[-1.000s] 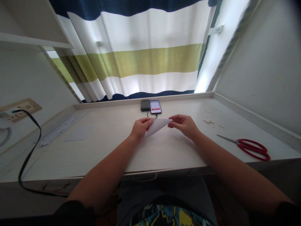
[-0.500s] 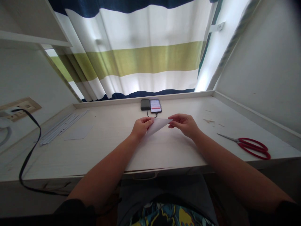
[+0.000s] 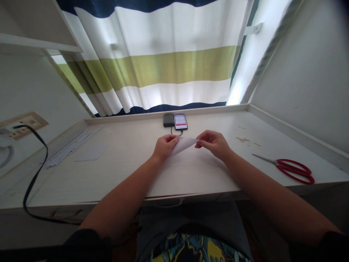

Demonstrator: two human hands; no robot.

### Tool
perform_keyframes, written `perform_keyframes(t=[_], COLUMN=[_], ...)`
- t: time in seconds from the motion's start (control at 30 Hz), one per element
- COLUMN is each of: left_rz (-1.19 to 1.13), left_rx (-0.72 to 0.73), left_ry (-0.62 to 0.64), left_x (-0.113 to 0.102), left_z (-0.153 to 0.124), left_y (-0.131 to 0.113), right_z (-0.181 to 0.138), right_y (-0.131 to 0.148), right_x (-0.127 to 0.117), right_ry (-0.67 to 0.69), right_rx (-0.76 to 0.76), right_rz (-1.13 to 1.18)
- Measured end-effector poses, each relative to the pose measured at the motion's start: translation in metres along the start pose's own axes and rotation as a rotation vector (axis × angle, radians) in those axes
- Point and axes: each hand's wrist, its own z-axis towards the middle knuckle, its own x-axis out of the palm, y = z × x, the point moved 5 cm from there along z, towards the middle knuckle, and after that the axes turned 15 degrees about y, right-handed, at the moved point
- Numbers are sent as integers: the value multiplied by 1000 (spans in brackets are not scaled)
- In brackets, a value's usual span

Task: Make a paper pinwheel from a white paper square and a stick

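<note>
A white sheet of paper (image 3: 183, 145), tapering to a point on the right, is held just above the desk between my two hands. My left hand (image 3: 164, 147) pinches its left side, thumb on top. At the pointed right corner, the thumb and fingertips of my right hand (image 3: 212, 143) are closed on the paper. Part of the sheet is hidden behind my left fingers. Beyond the paper lie a phone (image 3: 180, 122) with a lit screen and a dark box-shaped device (image 3: 168, 120), with a short cable at the phone's lower end.
Red-handled scissors (image 3: 291, 169) lie at the desk's right front, their tip pointing left. Small pale scraps (image 3: 242, 139) are scattered behind them. At the left are white paper strips (image 3: 73, 145) and a flat paper piece (image 3: 92, 152). A black cord (image 3: 35, 178) hangs from a wall socket.
My right fingertips have closed more over the paper's pointed corner. The paper and my left hand stay nearly in place; the view has shifted very slightly.
</note>
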Motion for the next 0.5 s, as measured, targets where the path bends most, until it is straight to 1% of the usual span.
perform_keyframes(t=[0.2,0.5], left_rz=[94,118], left_rx=[51,90], left_ry=[-45,-100], left_x=[1,0], left_z=[-4,-9], left_y=[-10,-18], right_z=[3,4], right_y=[-5,-18], right_x=[2,-5], right_ry=[-8,-71], right_rx=[50,135], right_rz=[14,83])
